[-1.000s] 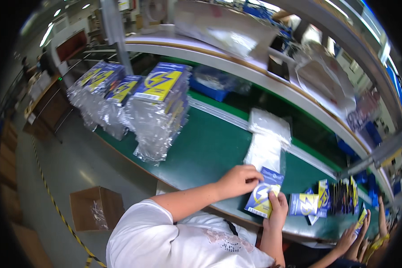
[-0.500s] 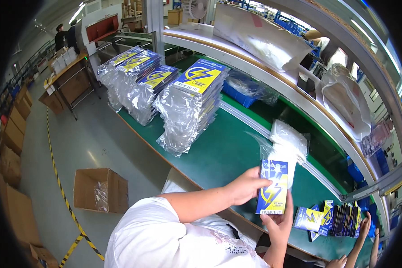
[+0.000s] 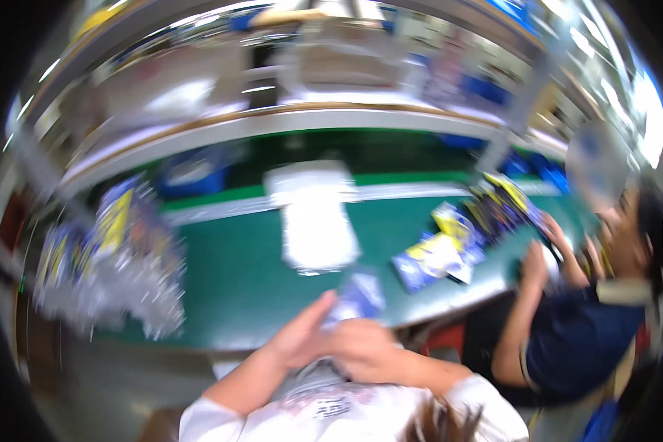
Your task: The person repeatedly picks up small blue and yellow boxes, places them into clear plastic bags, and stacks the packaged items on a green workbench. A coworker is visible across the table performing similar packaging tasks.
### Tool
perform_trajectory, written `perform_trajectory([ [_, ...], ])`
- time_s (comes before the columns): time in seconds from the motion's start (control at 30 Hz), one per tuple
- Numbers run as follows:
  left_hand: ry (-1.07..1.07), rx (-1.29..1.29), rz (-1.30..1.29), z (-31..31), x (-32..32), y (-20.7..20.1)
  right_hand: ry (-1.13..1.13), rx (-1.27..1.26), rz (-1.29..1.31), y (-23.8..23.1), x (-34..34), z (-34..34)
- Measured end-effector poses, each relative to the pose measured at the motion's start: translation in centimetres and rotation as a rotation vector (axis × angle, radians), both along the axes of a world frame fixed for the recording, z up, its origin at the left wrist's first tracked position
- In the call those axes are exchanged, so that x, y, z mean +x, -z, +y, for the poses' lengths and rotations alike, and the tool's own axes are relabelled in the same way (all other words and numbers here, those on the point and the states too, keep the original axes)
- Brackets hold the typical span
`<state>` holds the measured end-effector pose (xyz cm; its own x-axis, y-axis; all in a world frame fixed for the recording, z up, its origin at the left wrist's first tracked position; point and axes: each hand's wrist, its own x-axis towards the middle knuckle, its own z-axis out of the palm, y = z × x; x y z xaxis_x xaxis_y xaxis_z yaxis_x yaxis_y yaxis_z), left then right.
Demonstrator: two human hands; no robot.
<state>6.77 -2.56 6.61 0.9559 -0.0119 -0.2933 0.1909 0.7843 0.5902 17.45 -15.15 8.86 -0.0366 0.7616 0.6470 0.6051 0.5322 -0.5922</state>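
Note:
The view is smeared by motion. A flat blue and yellow box [image 3: 359, 296] is up in front of my chest, over the near edge of the green table. My left hand [image 3: 300, 337] is closed at its lower left, thumb pointing up. Over its lower end is my right hand [image 3: 362, 348], fingers curled and partly covering the left. Beyond the box lies a stack of clear plastic bags [image 3: 318, 232]. To the right, several similar blue and yellow boxes [image 3: 435, 258] lie loose, beside a standing row of them [image 3: 502, 210].
Bagged blue and yellow boxes [image 3: 118, 258] are piled at the left end of the green table [image 3: 228, 280]. A blue bin [image 3: 193, 177] sits behind them. A white shelf [image 3: 295, 118] spans the back. At the right, a co-worker [image 3: 582, 331] has hands near the row.
My view has swung to the right, bringing the co-worker into sight. My hands have drawn in toward my chest with the box, and my right hand now covers its lower part.

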Motion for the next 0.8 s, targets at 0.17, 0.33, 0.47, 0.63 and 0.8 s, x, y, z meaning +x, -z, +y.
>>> perform_trajectory([
  [0.17, -0.646, 0.667, -0.046, 2.2, -1.0, -1.5, -0.088, -0.049, 0.079, 2.0, -1.7, 1.0],
  [0.33, -0.818, 2.063, 0.381, 9.3, -4.5, 1.5, 0.076, -0.142, 0.098, 4.1, 0.1, -0.1],
  [0.47, -0.575, 2.231, 0.788, 11.6, -6.6, 5.4, 0.262, -0.182, 0.156, 5.1, 2.0, -1.7],
  [0.63, -0.759, 2.115, 0.378, 9.3, -4.4, 3.3, 0.773, 0.042, -0.131, 3.7, 8.4, -3.3],
  [0.8, -0.449, 2.222, 0.010, 6.7, 1.0, 1.1, 1.219, -0.417, -0.398, 2.8, 13.2, -3.9],
])
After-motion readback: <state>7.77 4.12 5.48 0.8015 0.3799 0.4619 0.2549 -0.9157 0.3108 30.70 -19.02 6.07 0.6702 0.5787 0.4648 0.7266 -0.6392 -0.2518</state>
